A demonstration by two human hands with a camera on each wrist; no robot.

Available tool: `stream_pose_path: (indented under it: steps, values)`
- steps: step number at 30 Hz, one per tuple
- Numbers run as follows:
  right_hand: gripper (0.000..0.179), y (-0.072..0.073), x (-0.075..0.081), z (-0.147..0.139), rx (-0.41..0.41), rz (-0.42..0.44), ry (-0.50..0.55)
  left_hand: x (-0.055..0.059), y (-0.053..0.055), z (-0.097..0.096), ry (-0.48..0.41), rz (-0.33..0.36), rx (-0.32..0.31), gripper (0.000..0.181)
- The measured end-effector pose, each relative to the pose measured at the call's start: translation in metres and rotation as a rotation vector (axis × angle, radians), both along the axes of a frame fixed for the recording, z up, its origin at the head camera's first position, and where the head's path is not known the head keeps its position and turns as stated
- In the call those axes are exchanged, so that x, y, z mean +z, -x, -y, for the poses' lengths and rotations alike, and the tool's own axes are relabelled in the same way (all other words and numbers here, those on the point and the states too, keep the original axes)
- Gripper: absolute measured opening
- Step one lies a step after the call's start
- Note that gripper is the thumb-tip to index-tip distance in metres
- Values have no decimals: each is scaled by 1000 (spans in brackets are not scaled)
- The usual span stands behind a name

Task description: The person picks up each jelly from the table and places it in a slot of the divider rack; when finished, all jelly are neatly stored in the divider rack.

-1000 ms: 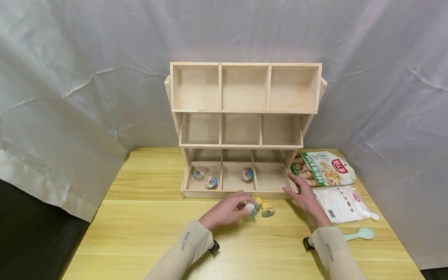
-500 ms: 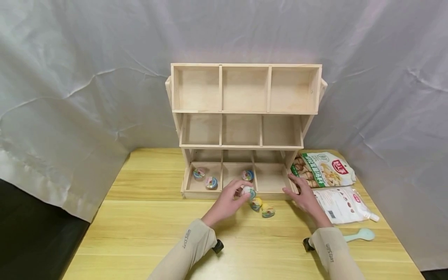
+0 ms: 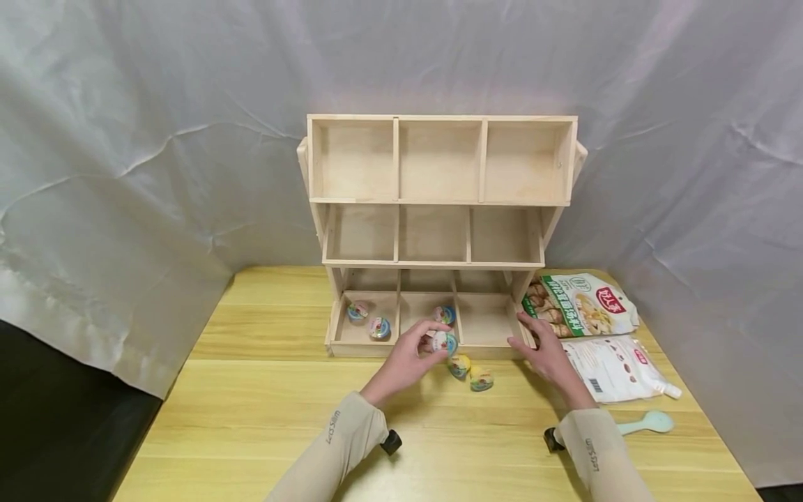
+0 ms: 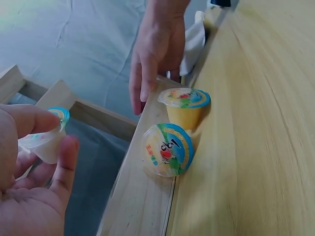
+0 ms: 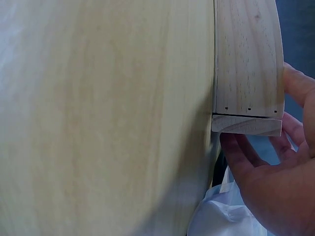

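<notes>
Silvery-grey fabric drapes surround a yellowish wood-grain table (image 3: 263, 411). On each beige sleeve (image 3: 341, 432) runs dark lettering that appears to read "Let's Slim". At the right, a green-and-white glossy pouch printed with mushrooms (image 3: 580, 303) has a red label whose white characters appear to read 好人家; the characters down its green band are too small to make out. Just in front lies a white plastic pouch with a capped spout (image 3: 617, 369), bearing a small red label, brown pictures and a barcode, its print illegible. A pale mint-green spoon (image 3: 655, 421) lies nearer still, partly covered by the right sleeve.

Thumb and fingers of the left hand (image 3: 404, 359) pinch a small plastic cup with whitish contents (image 4: 50, 153), its printed lid edged in blue, held at the front edge of the lowest tier's middle compartment. The right hand (image 3: 547, 352) grips the lower right front corner of a pale wooden three-tier rack (image 3: 401, 350), digits bent around the boards.

Two small yellow-filled plastic cups (image 4: 184, 118) sit on the table just before the rack, one tipped, their blue-rimmed lids showing dark stylised lettering, red fruit and green leaves. Similar blue-rimmed cups (image 3: 379, 328) lie in the lowest tier: two in the left compartment, one in the middle.
</notes>
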State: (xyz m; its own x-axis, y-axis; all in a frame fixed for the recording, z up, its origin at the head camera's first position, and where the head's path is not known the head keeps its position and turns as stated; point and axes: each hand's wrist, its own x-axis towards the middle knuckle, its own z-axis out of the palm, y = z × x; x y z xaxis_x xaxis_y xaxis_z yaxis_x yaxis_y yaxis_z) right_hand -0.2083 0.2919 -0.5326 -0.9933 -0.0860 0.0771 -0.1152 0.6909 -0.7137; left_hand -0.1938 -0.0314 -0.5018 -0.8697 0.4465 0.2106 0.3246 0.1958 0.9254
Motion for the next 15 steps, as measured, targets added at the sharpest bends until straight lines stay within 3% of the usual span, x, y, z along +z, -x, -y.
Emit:
stream_pose_path:
  steps: [6,15]
  values:
    - [69,0,0,1,1,2,3,1,-1,5,-80,145,-49,35]
    - [68,0,0,-1,4,-1,16,3,-1,8,-169,184,-53,38]
